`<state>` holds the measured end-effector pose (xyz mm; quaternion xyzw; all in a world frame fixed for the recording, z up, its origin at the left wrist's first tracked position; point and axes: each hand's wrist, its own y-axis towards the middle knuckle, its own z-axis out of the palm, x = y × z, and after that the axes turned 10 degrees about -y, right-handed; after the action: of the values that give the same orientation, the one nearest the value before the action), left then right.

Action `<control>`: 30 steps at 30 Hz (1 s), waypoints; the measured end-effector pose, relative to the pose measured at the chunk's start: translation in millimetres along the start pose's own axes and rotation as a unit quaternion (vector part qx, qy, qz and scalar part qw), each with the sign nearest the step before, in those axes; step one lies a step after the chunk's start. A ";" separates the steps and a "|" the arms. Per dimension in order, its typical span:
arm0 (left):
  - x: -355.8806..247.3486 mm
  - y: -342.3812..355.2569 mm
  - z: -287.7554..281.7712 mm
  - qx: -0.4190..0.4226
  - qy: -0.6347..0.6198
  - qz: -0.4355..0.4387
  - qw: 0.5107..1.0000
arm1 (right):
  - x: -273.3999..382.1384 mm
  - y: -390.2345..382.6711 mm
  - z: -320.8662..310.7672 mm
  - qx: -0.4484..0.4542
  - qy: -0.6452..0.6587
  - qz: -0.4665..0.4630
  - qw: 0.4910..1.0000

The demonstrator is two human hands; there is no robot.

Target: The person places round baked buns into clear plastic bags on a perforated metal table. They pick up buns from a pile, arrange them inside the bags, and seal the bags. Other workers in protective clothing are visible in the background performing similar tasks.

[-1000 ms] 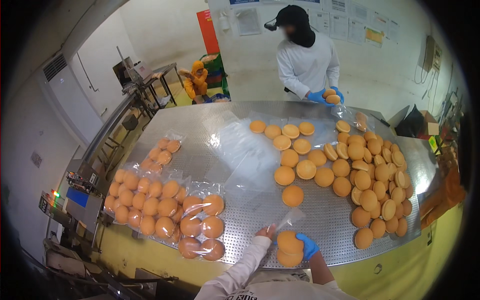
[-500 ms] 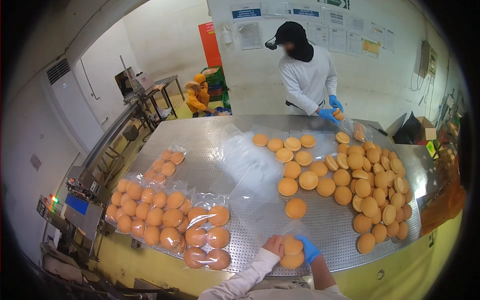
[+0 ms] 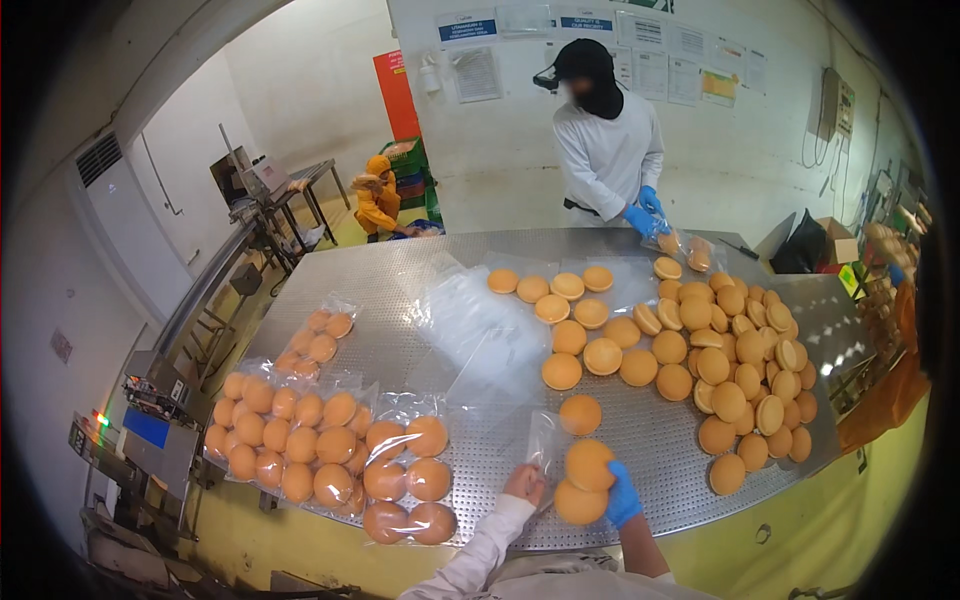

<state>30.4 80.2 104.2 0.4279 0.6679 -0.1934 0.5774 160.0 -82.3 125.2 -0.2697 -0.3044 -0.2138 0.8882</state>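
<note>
Near the front edge of the perforated steel table [image 3: 630,500], my bare left hand [image 3: 522,484] is closed on a clear plastic bag [image 3: 543,440], which stands up above the fingers. To its right, my blue-gloved right hand [image 3: 620,492] grips a pair of round golden buns [image 3: 588,465], one overlapping the other. A single bun [image 3: 580,414] lies just beyond them. A large pile of loose buns [image 3: 750,380] covers the table's right side, while several bagged buns [image 3: 330,440] lie on the left. Flat empty bags [image 3: 480,330] are spread across the middle.
Across the table, a co-worker [image 3: 605,150] in blue gloves handles bagged buns. A person in orange [image 3: 378,205] crouches behind, beside stacked crates [image 3: 405,160]. A conveyor [image 3: 215,275] and machine run along the left. An orange-clad arm [image 3: 890,400] appears at the right edge.
The clear bag in my left hand has moved left, apart from the two buns in my right hand. The co-worker's hands and buns have come down toward the bags on the table.
</note>
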 end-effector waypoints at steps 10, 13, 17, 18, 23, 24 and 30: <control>111.6 -60.5 67.9 0.138 -0.065 -0.235 0.960 | -35.0 1.4 -51.9 0.092 0.042 0.127 0.987; 67.1 -28.2 27.7 0.068 0.077 -0.200 0.974 | -34.0 -5.9 -58.4 0.040 -0.059 0.174 0.982; -7.3 -12.5 9.9 0.011 0.074 -0.048 0.996 | -21.1 -2.4 -29.0 0.015 -0.133 0.254 0.958; -23.5 -13.0 7.3 0.037 0.091 -0.010 0.995 | -21.2 -0.8 -27.0 0.010 -0.110 0.258 0.960; -67.1 -16.9 9.3 0.187 0.172 0.130 0.958 | -31.6 5.0 -10.4 -0.063 0.033 0.077 0.995; -66.2 -18.5 13.2 0.182 0.156 0.133 0.962 | -39.2 6.3 -8.4 -0.099 0.034 0.038 0.994; -55.8 -44.0 57.1 0.263 0.045 0.169 0.949 | -50.0 45.0 17.5 -0.002 -0.287 0.082 0.954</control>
<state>28.2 -6.8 131.3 0.6797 0.5365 -0.2418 0.4377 140.9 -26.5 88.5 -0.3458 -0.5227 -0.0541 0.7774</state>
